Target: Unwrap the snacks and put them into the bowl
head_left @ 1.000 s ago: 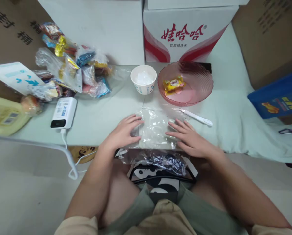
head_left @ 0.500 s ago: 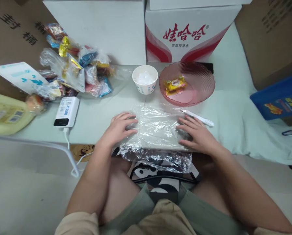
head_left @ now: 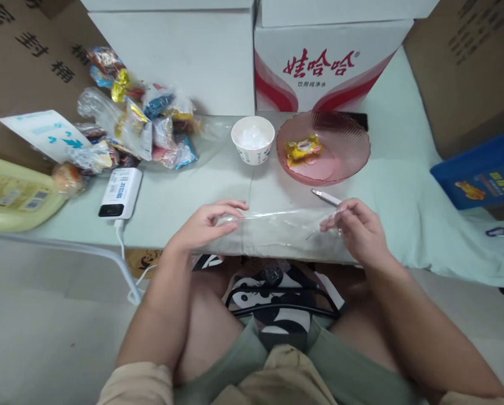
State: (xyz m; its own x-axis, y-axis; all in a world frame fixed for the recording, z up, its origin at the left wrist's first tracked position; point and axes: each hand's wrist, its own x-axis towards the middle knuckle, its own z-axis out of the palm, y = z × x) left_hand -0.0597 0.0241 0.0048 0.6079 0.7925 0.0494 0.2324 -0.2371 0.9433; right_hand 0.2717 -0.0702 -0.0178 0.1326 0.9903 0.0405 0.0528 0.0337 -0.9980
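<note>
Clear plastic film (head_left: 283, 228) stretches between my two hands at the table's front edge, its upper fold drawn into a nearly straight line. At its left end my left hand (head_left: 207, 226) curls around it, with some film between the fingers and thumb. My right hand (head_left: 359, 230) pinches the right end in its closed fingertips. A white-handled tool (head_left: 325, 197) with a small metal tip lies just behind the right hand, which partly covers it. Beyond the film stand a paper cup (head_left: 253, 154) with whitish, translucent contents and a pink ribbed bowl (head_left: 349, 149) holding a yellow-wrapped snack (head_left: 304, 149).
Wrapped snacks (head_left: 163, 132) pile up at the back left, near a white power bank (head_left: 121, 194) with a cable. A yellow jug (head_left: 19, 194) stands far left. White cartons (head_left: 319, 73) close off the back; a blue package (head_left: 480, 169) is at right.
The film lay spread flat under both open hands and hung over the edge; now its span is narrower and raised. My right hand has closed on it, and my left has curled around its end.
</note>
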